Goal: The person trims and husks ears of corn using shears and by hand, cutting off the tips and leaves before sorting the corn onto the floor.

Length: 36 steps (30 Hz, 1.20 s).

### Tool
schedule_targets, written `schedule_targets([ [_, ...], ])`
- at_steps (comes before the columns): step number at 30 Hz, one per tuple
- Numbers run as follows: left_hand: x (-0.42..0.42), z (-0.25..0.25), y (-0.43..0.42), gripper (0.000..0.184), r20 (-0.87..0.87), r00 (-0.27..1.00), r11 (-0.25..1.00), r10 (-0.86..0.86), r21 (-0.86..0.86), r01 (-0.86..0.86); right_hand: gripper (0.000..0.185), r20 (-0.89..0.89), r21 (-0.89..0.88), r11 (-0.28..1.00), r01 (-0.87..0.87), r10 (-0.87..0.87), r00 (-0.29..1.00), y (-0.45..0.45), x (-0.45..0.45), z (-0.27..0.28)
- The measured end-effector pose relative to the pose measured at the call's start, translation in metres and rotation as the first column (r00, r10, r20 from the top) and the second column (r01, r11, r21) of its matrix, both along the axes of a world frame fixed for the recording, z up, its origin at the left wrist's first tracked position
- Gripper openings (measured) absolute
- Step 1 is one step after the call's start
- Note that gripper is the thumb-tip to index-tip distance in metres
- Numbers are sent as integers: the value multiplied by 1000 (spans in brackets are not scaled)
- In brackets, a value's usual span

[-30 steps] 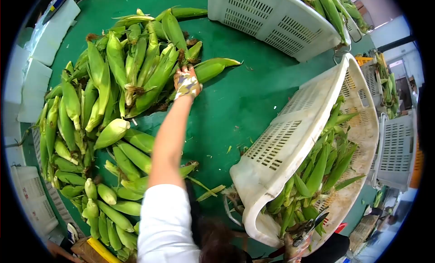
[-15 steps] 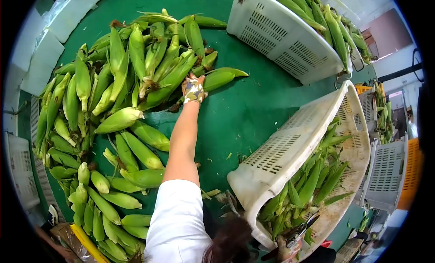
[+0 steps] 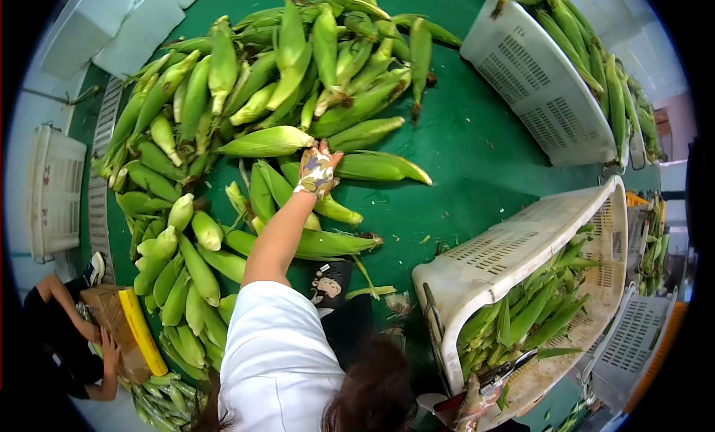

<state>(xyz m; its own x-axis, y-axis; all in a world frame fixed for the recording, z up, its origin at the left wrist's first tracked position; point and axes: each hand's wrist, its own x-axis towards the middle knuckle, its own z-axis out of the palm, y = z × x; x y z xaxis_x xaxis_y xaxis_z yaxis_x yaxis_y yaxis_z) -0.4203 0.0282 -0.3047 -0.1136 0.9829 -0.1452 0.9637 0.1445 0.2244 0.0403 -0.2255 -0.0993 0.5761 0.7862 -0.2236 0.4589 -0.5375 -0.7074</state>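
My left hand (image 3: 319,173), in a camouflage-patterned glove with bare fingertips, closes around the stem end of a green ear of corn (image 3: 383,167) lying on the green table. Other husked ears crowd round it: a pale-ended ear (image 3: 268,141) just beyond the fingers and a larger heap (image 3: 290,52) behind. At the lower right, my right hand (image 3: 471,411), also gloved, grips a metal hand tool (image 3: 495,378) that looks like shears; its exact kind is unclear. The tool is over the front of a tilted white crate (image 3: 477,264) holding loose green husk leaves (image 3: 529,305).
A second white crate (image 3: 547,89), full of corn, stands at the upper right. On the lower left, another person's hands (image 3: 104,346) rest at a cardboard box (image 3: 123,331) beside a yellow bar (image 3: 141,331). Grey and orange crates stand at the far right.
The view has shifted, so the heap appears further right. My left hand has drawn the ear nearer, away from the heap. My right hand still holds the tool. Another person shows at lower left.
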Motion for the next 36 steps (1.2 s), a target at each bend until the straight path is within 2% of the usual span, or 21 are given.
schedule_targets([
  [1,-6,-1,-14,53,-22,998,994,50,95,-48,36,0,94,995,19,-20,1000,5,-11,5],
  [3,-24,3,-47,45,-31,992,955,121,277,-108,34,16,-2,1000,3,-3,1000,9,-7,3],
  [5,-51,13,-76,39,248,859,695,447,508,-509,34,-32,-4,999,-52,52,998,15,-14,2],
  [7,-98,-24,-80,48,727,305,243,615,193,-950,34,-61,-6,996,-92,91,994,14,-18,8],
  [9,-150,-72,-62,65,845,20,209,535,-110,-972,34,-69,8,993,-115,115,991,10,-18,17],
  [10,-155,-56,-47,74,815,-98,183,571,-244,-952,34,138,-176,983,-49,74,988,15,-11,11],
  [11,-155,-41,-32,83,643,-146,104,752,-335,-937,33,289,-36,998,-45,53,956,11,-12,1],
  [13,-161,-34,-19,91,450,-4,190,893,-385,-903,35,158,14,988,-155,151,976,-2,9,-4],
  [14,-149,-6,-21,85,405,-148,63,902,-464,-884,37,230,86,986,-141,118,966,0,4,-11],
  [15,-150,-22,-23,81,630,-195,125,752,-427,-896,63,229,-125,984,-128,154,961,7,-3,4],
  [17,-149,-54,-26,73,912,-315,246,264,-379,-892,65,389,-88,982,-168,190,901,4,-7,1],
  [18,-140,-49,-34,74,939,-295,288,179,-336,-897,66,360,-91,984,-152,175,917,4,-16,13],
  [21,-98,17,-46,78,983,60,523,173,-40,-851,63,254,4,990,-140,134,958,15,-28,27],
  [24,-37,123,-58,84,904,426,786,34,239,-570,48,110,113,985,-129,117,987,11,-20,26],
  [27,60,272,-79,76,720,681,857,-132,429,-287,41,41,287,925,-248,246,968,14,-4,19],
  [29,119,333,-92,64,339,839,721,-426,688,88,38,-1,344,901,-263,281,960,26,-7,48],
  [30,148,360,-104,61,342,775,678,-531,720,148,36,28,427,840,-334,357,934,33,-8,69],
  [31,173,382,-112,64,625,603,852,-495,485,197,35,38,505,784,-360,397,917,40,-18,110],
  [33,212,388,-115,83,505,588,770,-632,493,405,44,164,614,664,-426,421,892,45,-19,163],
  [34,234,383,-121,81,433,562,693,-705,590,415,48,142,615,684,-393,394,908,43,-14,173],
  [36,269,405,-149,74,462,538,709,-705,473,522,50,100,739,577,-347,416,904,36,-1,193],
])
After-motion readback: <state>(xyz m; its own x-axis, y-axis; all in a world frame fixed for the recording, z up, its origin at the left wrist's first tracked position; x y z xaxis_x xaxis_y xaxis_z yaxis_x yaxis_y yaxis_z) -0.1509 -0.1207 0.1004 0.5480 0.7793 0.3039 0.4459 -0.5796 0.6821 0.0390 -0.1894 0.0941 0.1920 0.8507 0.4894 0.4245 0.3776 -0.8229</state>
